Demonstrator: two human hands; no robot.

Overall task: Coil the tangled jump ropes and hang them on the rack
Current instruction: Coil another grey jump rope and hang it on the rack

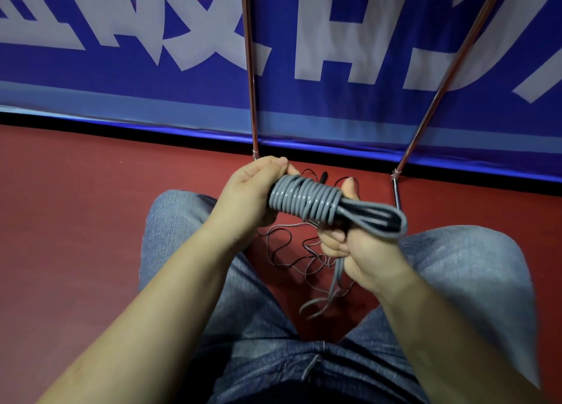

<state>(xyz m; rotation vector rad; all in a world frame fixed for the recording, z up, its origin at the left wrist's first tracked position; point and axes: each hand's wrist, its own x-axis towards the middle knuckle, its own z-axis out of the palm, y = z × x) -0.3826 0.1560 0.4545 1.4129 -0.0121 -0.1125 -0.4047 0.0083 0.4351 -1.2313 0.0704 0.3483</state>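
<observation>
A grey jump rope [307, 201] is wound in tight turns around its own bundle, with a loop sticking out to the right. My left hand [252, 190] grips the left end of this coil. My right hand [355, 248] grips the bundle from below near the loop, and the grey loose end hangs down from it toward the floor. A thin black jump rope [289, 251] lies tangled on the red floor beneath my hands, its black handle [323, 178] showing behind the coil. Two metal rack legs [251, 99] rise just beyond.
I am crouched with both knees in blue jeans [465, 269] on either side of the ropes. A blue banner with white lettering [152, 53] stands along the far edge of the red floor [76, 206]. The right rack leg [441, 78] slants upward to the right.
</observation>
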